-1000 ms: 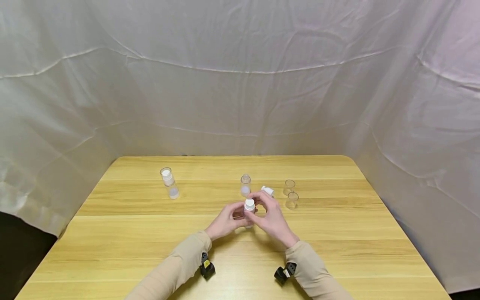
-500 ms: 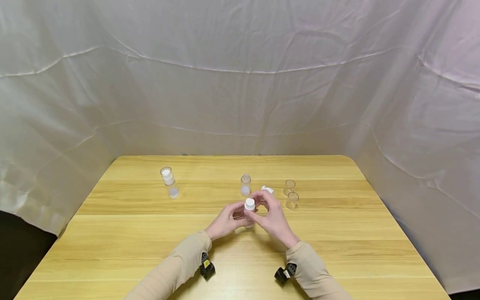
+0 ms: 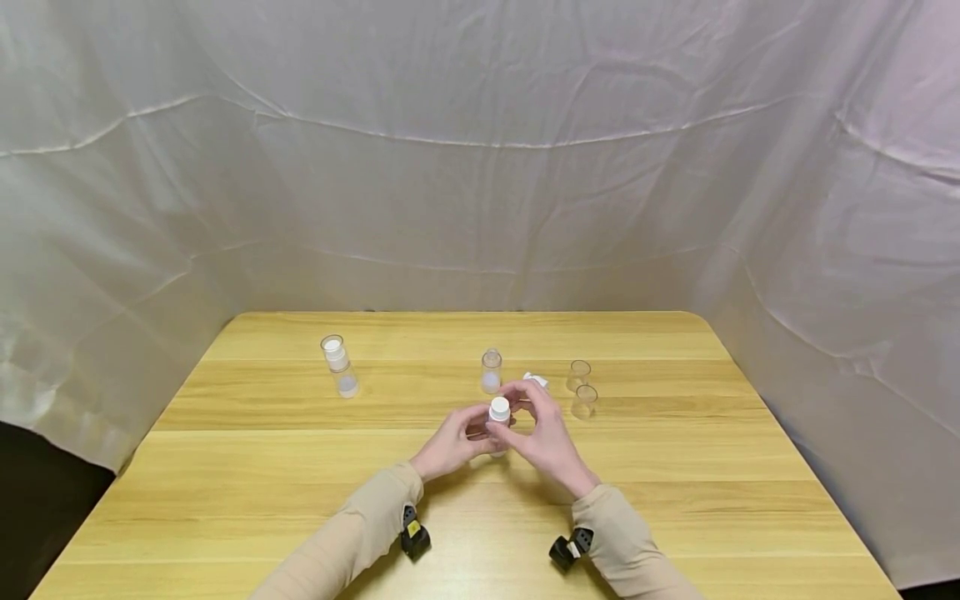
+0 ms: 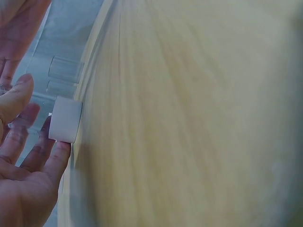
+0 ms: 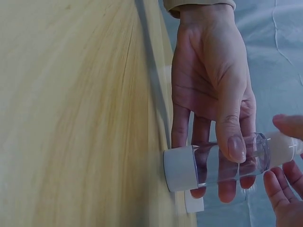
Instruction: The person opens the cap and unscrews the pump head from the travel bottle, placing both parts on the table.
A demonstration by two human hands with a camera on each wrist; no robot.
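Observation:
A clear pump bottle [image 5: 215, 165] with a white base [image 4: 65, 119] stands upright between both hands, at or just above the table. My left hand [image 3: 453, 442] grips its clear body, thumb on one side and fingers on the other, as the right wrist view shows. The thumb and fingers of my right hand [image 3: 547, 442] pinch the bottle's white pump top [image 3: 499, 409] at the neck. Just beyond the hands stands a second clear bottle [image 3: 491, 372] with no white top. A loose white pump head [image 3: 536, 380] lies behind my right fingers, partly hidden.
Two clear caps [image 3: 585, 402] stand to the right of the hands. At the left of the wooden table [image 3: 247, 483] is a bottle [image 3: 340, 367] with a white pump under a clear cap. Grey cloth [image 3: 480, 208] surrounds the table's back and sides.
The white pump top looks slightly turned between my right fingers, which have shifted a little. My left hand and the other things keep their places.

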